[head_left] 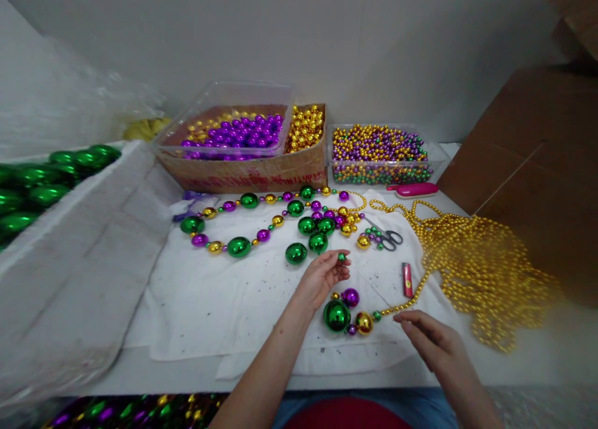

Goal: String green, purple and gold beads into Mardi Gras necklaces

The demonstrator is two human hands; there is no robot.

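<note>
My left hand (322,274) is curled above the white cloth (205,304), pinching a small green bead (342,256) at its fingertips. My right hand (432,340) lies lower right with fingers pressed together, seemingly on a thin thread that I can barely see. Between the hands sits a short strung group: a large green ball (336,315), a purple ball (350,297) and a gold ball (364,323). A long strand of green, purple and gold balls (247,200) loops across the cloth behind my left hand.
A heap of gold bead chain (481,267) lies at the right. Scissors (387,237), a red lighter (407,279) and a pink tool (415,189) are nearby. Behind stand a box of purple and gold balls (243,142) and a clear tub of small mixed beads (378,155). Green balls (37,186) fill a bin at left.
</note>
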